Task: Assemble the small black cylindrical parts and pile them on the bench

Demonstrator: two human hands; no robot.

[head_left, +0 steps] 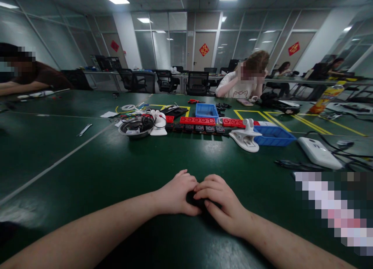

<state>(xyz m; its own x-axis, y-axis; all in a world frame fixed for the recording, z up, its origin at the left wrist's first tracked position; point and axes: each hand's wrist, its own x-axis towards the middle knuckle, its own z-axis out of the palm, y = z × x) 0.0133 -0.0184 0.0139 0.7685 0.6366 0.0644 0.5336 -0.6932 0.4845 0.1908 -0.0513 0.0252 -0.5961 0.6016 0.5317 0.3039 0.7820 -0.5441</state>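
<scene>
A small black object (194,199), too hidden to name, lies between my hands near the front of the green table (140,164). My left hand (180,193) is closed round its left side, the thumb at the near edge. From the right, my right hand (223,201) curls its fingers over the same object, and its fingertips meet my left hand. Farther off stands a row of red sockets (197,120) with black sockets (199,128) in front of it. White clip-on bases (246,139) are near the row.
A metal bowl (135,131) of cables is at the left of the row. Blue trays (272,136) (206,110), a white device (319,152) with black cables, a bottle (328,97) and a wrench (84,130) lie around. People sit across the table and at the left.
</scene>
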